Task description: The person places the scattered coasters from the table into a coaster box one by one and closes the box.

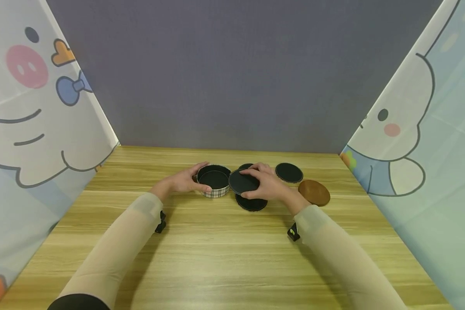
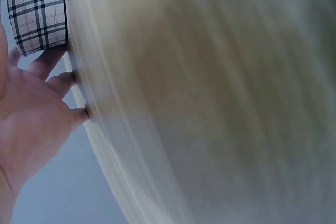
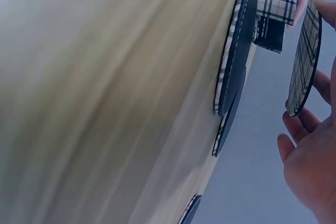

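Note:
A round holder (image 1: 215, 193) with black lining and a plaid outer wall stands on the table. My left hand (image 1: 184, 180) grips it from the left, thumb at the near side and fingers round the far side. My right hand (image 1: 270, 185) pinches a round black coaster (image 1: 242, 183) by its edges, raised above the table just right of the holder. Plaid covers that coaster's underside in the right wrist view. Below it lies a second black coaster (image 1: 252, 204); a third coaster (image 1: 246, 165) shows partly behind the right hand.
Farther right lies another black coaster (image 1: 289, 172), with a brown round disc (image 1: 314, 192) in front of it. A grey panel (image 1: 224, 77) closes off the back of the wooden table (image 1: 217, 258). Cartoon-printed cloths (image 1: 441, 137) flank both sides.

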The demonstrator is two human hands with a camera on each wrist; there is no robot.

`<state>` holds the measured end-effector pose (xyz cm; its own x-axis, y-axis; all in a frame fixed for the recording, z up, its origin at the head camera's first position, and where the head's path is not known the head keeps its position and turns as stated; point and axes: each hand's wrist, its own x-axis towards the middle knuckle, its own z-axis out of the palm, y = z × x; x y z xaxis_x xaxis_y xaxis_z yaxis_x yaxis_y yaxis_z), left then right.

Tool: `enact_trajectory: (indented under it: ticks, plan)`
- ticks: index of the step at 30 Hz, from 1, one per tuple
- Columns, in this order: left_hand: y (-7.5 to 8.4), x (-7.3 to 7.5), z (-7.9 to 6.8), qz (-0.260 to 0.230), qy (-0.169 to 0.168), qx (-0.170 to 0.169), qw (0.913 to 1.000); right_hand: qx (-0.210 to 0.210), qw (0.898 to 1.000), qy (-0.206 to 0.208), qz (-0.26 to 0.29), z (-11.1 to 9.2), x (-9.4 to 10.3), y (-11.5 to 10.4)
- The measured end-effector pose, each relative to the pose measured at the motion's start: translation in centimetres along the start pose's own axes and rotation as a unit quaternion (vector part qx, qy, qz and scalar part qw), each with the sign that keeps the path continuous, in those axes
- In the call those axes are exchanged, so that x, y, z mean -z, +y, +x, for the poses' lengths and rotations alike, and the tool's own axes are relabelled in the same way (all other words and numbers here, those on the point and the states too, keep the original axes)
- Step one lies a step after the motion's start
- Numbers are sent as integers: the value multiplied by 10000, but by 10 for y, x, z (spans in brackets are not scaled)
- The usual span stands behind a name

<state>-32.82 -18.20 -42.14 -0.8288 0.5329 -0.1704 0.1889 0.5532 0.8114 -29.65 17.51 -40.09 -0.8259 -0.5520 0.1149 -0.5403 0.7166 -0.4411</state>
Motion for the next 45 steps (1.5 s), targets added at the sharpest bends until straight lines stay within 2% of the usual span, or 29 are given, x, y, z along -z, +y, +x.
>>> enact_trajectory:
  ticks: [8, 19, 27, 37, 45]
  plan:
    - [3, 1, -1, 124, 32, 122, 9998, -2, 9999, 7, -171, 20, -7, -8]
    - [2, 2, 2, -15, -70, 14, 10000, -49, 9999, -155, -51, 41, -15, -19]
    - [0, 2, 3, 115, -27, -38, 9999, -80, 9993, -364, -21, 58, -22, -29]
    - [-1, 2, 2, -172, -157, -50, 9997, 1, 9982, -584, -107, 77, -32, -40]
    - [0, 2, 1, -294, -173, -26, 9994, -32, 9972, -742, -4, 82, -33, -42]
